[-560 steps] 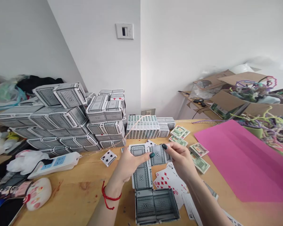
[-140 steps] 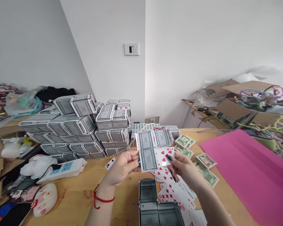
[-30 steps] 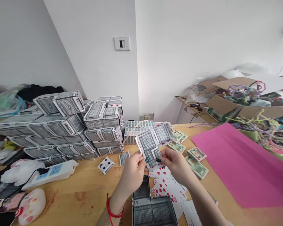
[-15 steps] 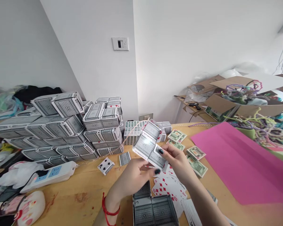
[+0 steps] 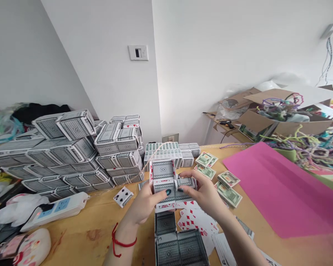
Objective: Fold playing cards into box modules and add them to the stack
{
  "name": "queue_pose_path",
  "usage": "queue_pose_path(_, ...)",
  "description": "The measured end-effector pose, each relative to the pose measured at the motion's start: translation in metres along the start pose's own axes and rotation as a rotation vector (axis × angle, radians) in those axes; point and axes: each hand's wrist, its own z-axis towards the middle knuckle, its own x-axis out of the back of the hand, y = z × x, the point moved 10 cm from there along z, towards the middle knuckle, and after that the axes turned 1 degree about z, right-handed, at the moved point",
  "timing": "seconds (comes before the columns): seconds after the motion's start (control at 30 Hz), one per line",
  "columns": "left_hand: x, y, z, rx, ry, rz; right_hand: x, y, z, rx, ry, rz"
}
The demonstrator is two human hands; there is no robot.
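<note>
Between my hands is a piece made of folded playing cards (image 5: 163,170), grey patterned backs facing up. My left hand (image 5: 148,201) grips its left lower side, thumb on top. My right hand (image 5: 201,188) pinches its right part between thumb and fingers. Just below stands an open structure of joined playing cards (image 5: 180,249), with patterned backs on its inside. Loose face-up cards (image 5: 197,220), red diamonds among them, lie spread right of it. A spade card (image 5: 123,196) rests on the table to the left.
Stacked card-built blocks (image 5: 80,151) fill the left back. A white power strip (image 5: 57,210) lies at left. Small green decks (image 5: 229,190) sit right of my hands, beside a pink sheet (image 5: 283,188). Cardboard boxes (image 5: 288,127) and tangled yarn (image 5: 308,147) occupy the far right.
The held card piece has come down and turned from tilted to nearly level. My left thumb now presses on its top, and my right hand has shifted slightly lower on its right side.
</note>
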Motion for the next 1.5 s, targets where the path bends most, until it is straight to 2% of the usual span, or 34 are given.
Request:
queue_pose_path(0.07, 0.004, 0.001, 0.002, -0.001, 0.060, 0.005, -0.001, -0.007, -0.001, 0.062, -0.013, -0.050)
queue_pose_path(0.13, 0.006, -0.001, 0.003, 0.019, 0.082, 0.018, -0.003, -0.006, -0.001, 0.063, -0.033, -0.103)
queue_pose_path(0.27, 0.003, -0.006, 0.002, 0.035, 0.049, 0.092, -0.004, 0.000, 0.001, 0.014, -0.039, -0.167)
queue_pose_path(0.47, 0.000, 0.001, 0.002, -0.038, 0.048, 0.183, -0.003, 0.002, 0.002, -0.001, -0.047, -0.146)
queue_pose_path(0.6, 0.005, 0.001, 0.003, -0.021, 0.071, 0.125, 0.005, 0.004, 0.005, 0.013, -0.032, 0.056)
queue_pose_path(0.7, 0.018, 0.009, 0.002, -0.077, 0.168, 0.044, 0.019, 0.022, 0.011, -0.056, 0.042, 0.164)
queue_pose_path(0.73, 0.023, 0.012, 0.001, -0.099, 0.205, 0.017, 0.022, 0.031, 0.012, -0.094, 0.046, 0.104)
queue_pose_path(0.8, 0.030, 0.015, 0.000, -0.116, 0.250, -0.026, 0.021, 0.048, 0.013, -0.149, -0.003, -0.158)
queue_pose_path(0.9, 0.034, 0.015, -0.001, -0.110, 0.262, -0.054, 0.002, 0.069, 0.009, -0.157, -0.193, -0.585)
queue_pose_path(1.0, 0.038, 0.017, -0.002, -0.135, 0.281, -0.067, -0.021, 0.091, 0.001, -0.218, -0.361, -0.797)
queue_pose_path(1.17, 0.042, 0.018, -0.003, -0.148, 0.327, -0.124, -0.033, 0.099, 0.002, -0.255, -0.374, -0.807)
queue_pose_path(1.33, 0.044, 0.025, -0.007, -0.177, 0.381, -0.191, -0.025, 0.100, 0.007, -0.258, -0.360, -0.727)
queue_pose_path(1.5, 0.048, 0.030, -0.011, -0.233, 0.428, -0.247, -0.017, 0.089, 0.010, -0.199, -0.360, -0.598)
